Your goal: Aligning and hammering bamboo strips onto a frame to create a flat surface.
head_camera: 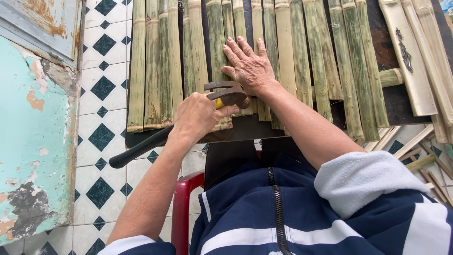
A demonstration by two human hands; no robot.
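Against slat ends: hammer (tight).

craft workshop | split bamboo slats on bench | tiled floor | offcuts

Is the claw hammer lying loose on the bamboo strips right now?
No, the left hand grips the claw hammer near its head, while the right hand presses flat on the bamboo strips.

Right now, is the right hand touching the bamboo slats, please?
Touching: the head view shows the right hand lying palm-down flat on the green bamboo slats.
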